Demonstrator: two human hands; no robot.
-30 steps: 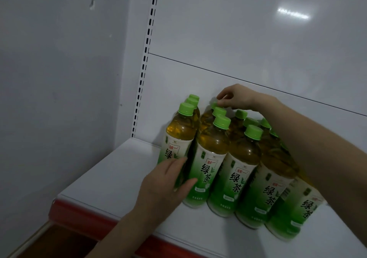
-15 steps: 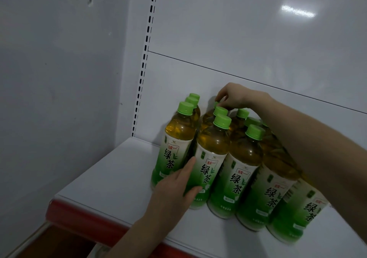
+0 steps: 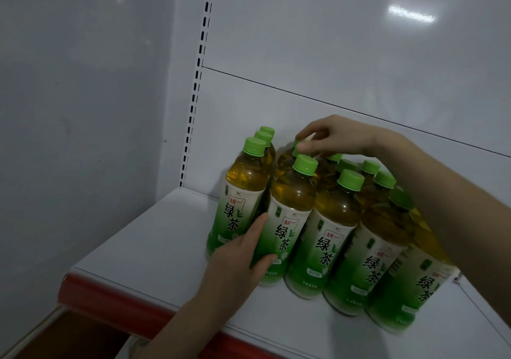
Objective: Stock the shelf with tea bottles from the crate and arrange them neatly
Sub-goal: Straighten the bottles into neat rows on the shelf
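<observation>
Several green tea bottles (image 3: 329, 228) with green caps and green-white labels stand packed in rows on the white shelf (image 3: 143, 248). My left hand (image 3: 240, 256) lies with straight fingers against the lower labels of the leftmost front bottle (image 3: 237, 206) and the second front bottle (image 3: 290, 215). My right hand (image 3: 340, 137) reaches over the rows and pinches the cap of a bottle behind the second front one, in the back part of the group. That cap is mostly hidden under the fingers. No crate is in view.
The shelf's back panel (image 3: 331, 54) and slotted upright (image 3: 199, 71) stand behind the bottles. A grey wall (image 3: 69, 96) closes the left side. A red strip (image 3: 110, 300) edges the shelf front. Bare shelf surface lies left of the bottles.
The leftmost front bottle has moved apart from its neighbour, and my left hand slid up between the two. My right hand shifted slightly forward onto a nearer cap.
</observation>
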